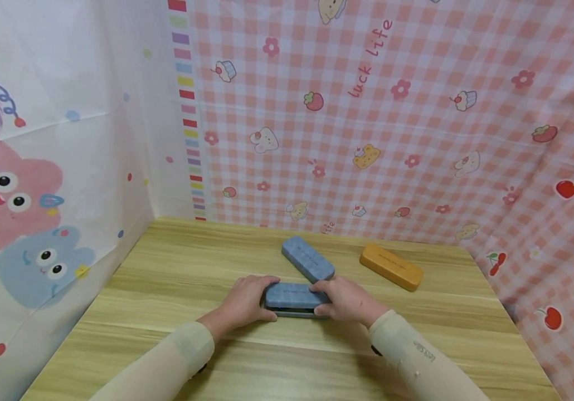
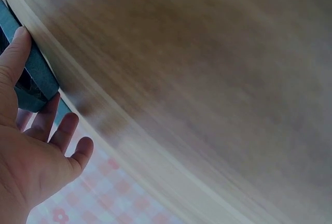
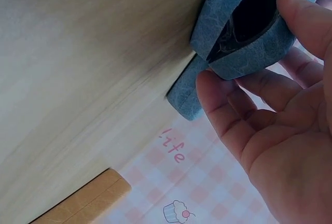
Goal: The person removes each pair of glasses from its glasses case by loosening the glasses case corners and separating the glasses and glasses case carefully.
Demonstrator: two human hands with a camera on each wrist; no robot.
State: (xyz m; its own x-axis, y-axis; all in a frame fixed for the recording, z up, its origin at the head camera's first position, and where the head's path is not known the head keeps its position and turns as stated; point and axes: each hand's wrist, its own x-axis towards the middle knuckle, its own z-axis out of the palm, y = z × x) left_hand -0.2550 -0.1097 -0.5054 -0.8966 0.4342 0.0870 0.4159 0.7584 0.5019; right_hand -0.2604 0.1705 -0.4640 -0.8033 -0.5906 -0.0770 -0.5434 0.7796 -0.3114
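A blue glasses case lies on the table with its lid partly raised, a dark gap along the front. At its left end my left hand grips it, the thumb on the front edge and fingers at the back. The right end is held by my right hand, with the thumb at the gap and the fingers against the lid. In the right wrist view the open blue case shows a black inside; whether anything lies in it cannot be made out.
A second blue case, closed, lies just behind the held one. An orange case, also closed, is at the back right. Behind the wooden table hangs a pink checked cloth, and a printed white sheet stands at the left.
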